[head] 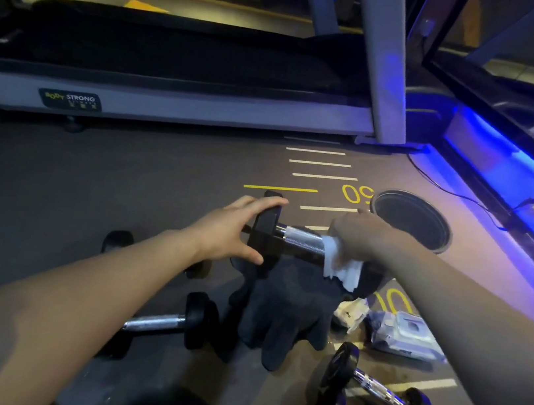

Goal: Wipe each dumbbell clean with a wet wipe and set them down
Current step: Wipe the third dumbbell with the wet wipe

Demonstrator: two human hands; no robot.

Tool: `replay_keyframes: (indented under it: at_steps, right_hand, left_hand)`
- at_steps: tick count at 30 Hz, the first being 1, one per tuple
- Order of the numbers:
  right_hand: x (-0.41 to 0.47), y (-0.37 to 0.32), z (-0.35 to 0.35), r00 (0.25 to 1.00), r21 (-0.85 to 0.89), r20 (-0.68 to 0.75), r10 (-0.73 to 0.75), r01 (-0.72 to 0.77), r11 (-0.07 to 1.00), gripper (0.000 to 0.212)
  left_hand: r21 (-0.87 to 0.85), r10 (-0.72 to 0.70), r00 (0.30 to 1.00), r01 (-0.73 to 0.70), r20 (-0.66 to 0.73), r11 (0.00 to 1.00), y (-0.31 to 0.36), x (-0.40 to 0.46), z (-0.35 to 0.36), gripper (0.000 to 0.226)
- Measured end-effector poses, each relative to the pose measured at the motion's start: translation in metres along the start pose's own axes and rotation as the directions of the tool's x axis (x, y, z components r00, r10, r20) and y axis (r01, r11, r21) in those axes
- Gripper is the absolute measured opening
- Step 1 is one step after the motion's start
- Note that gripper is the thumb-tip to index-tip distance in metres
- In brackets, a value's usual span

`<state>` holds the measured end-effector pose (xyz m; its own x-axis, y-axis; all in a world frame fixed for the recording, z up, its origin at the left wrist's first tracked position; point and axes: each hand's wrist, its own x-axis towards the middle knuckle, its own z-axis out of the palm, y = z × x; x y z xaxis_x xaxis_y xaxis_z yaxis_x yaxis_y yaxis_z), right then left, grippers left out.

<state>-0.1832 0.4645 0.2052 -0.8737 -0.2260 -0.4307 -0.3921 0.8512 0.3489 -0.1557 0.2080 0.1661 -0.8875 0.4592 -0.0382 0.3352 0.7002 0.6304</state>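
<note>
Across the upper left of the frame runs a treadmill (172,84), on a grey floor (55,170) marked with lines. Lower left, one dumbbell (168,322) lies on that floor. At centre, the left hand (230,228) grips the black end of the raised dumbbell (288,236), fingers (269,201) spread over its edge. Beneath hangs a dark cloth (285,305). The right hand (358,233) pinches a white wet wipe (342,265) against the chrome handle. Right of centre sits a round bin (412,220); lower right lie a wipes packet (405,334) and two more dumbbells (379,389).
</note>
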Motion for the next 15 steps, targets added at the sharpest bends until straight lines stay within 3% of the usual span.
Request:
replay_keyframes:
  at_steps: [3, 5, 9, 13, 15]
  right_hand:
    - [0.001, 0.007, -0.009, 0.991, 0.256, 0.137, -0.008, -0.028, 0.966, 0.044]
    - [0.002, 0.007, -0.008, 0.992, 0.263, 0.128, -0.008, -0.026, 0.964, 0.045]
    - [-0.004, 0.001, 0.009, 0.994, 0.067, -0.108, 0.01, -0.003, 0.998, 0.046]
    - [-0.009, -0.017, 0.041, 0.948, -0.17, -0.309, 0.074, -0.132, 0.976, 0.03]
    - [-0.006, -0.025, 0.062, 0.932, -0.189, -0.348, 0.105, -0.179, 0.965, 0.039]
  left_hand:
    - [0.002, 0.003, 1.0, -0.003, 0.004, 1.0, 0.0, 0.0, 0.001, 0.107]
    - [0.003, 0.008, 1.0, -0.008, -0.002, 1.0, -0.001, 0.0, 0.0, 0.107]
    - [-0.009, 0.001, 1.0, -0.001, -0.007, 1.0, -0.001, 0.0, 0.0, 0.108]
    - [-0.014, -0.005, 1.0, 0.005, -0.012, 1.0, 0.001, 0.002, 0.001, 0.109]
    - [-0.023, -0.011, 1.0, 0.011, -0.011, 1.0, 0.001, 0.001, 0.0, 0.109]
